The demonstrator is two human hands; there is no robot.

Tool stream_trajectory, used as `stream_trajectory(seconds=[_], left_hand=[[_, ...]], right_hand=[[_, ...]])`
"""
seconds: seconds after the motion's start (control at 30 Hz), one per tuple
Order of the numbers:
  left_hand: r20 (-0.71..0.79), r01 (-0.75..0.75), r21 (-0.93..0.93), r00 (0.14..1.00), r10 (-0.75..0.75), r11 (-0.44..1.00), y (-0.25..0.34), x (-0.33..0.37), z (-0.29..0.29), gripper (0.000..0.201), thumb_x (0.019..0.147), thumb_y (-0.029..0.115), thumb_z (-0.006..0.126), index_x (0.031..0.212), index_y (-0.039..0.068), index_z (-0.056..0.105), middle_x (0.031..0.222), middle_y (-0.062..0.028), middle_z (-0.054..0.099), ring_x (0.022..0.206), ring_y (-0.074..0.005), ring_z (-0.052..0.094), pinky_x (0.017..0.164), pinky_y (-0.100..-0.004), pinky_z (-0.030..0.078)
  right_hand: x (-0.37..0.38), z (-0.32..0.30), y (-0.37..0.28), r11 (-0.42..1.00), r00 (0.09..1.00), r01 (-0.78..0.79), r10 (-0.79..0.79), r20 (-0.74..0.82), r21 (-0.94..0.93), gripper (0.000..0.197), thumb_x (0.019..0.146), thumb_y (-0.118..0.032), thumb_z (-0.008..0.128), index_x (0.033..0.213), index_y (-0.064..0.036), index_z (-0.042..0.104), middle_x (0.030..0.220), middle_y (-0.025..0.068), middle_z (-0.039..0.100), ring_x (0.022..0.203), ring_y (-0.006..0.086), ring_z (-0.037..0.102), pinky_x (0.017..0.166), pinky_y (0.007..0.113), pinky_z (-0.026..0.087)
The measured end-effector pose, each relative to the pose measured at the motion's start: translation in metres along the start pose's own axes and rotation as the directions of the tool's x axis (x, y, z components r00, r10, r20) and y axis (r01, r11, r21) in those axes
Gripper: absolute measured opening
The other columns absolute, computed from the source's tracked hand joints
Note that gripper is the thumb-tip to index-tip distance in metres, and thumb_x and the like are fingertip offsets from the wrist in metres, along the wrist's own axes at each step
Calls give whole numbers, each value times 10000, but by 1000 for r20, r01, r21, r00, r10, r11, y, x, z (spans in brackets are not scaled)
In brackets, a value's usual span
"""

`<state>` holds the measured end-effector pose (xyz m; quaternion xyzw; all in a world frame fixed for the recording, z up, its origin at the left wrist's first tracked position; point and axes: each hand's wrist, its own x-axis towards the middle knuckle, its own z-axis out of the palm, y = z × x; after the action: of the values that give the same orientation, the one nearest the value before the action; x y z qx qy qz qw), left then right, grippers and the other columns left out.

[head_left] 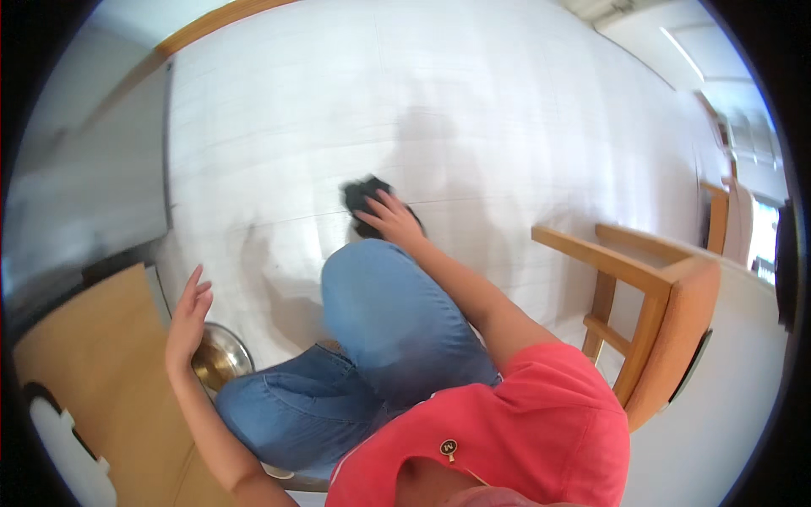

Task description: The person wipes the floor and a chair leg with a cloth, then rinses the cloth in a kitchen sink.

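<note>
My right hand is on a bunched black cloth on the pale floor, just beyond my raised knee. Its fingers spread over the cloth and hold it down, with dark fabric showing past the fingertips and beside the wrist. The cloth's left edge is blurred. My left hand hovers at the left, empty, with its fingers stretched out. Beneath and beside it stands a shiny metal bowl, partly hidden by that hand and my leg.
A wooden chair with an orange seat lies tipped at the right. Left of me are a light-brown wooden panel and a grey upright surface. Wooden trim edges the far left. More furniture stands at the far right.
</note>
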<state>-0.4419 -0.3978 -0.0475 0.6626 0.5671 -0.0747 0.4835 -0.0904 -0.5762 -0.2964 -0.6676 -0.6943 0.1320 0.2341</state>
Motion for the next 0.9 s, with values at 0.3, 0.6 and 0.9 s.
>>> stream_trajectory(seconds=[0.3, 0.6, 0.9], left_hand=[[94, 119, 134, 987, -132, 984, -56, 4, -14, 645, 868, 393, 519, 1387, 59, 333, 1288, -209, 495, 1130, -322, 522, 955, -363, 396], [222, -353, -62, 907, 357, 934, -23, 88, 92, 922, 750, 513, 665, 1427, 69, 224, 1362, -216, 383, 1247, -312, 395, 1006, -363, 341], [-161, -205, 277, 953, 256, 939, -35, 60, 76, 773, 756, 558, 588, 1406, 235, 321, 1447, -205, 249, 1169, -430, 414, 952, -488, 396]], right_hand=[[-189, -49, 53, -100, 17, -950, 929, -371, -295, 650, 796, -334, 577, 1312, 4, 369, 1147, 246, 481, 1058, 402, 479, 808, 501, 445], [87, -20, -117, 251, 688, -721, 154, 709, 646, 662, 941, -383, 460, 1460, -134, 133, 1426, 162, 281, 1259, 307, 354, 1000, 418, 340], [136, -94, -54, 929, 598, -348, 326, 732, -129, 820, 837, -515, 557, 1447, -115, 182, 1438, 243, 248, 1279, 375, 350, 999, 441, 352]])
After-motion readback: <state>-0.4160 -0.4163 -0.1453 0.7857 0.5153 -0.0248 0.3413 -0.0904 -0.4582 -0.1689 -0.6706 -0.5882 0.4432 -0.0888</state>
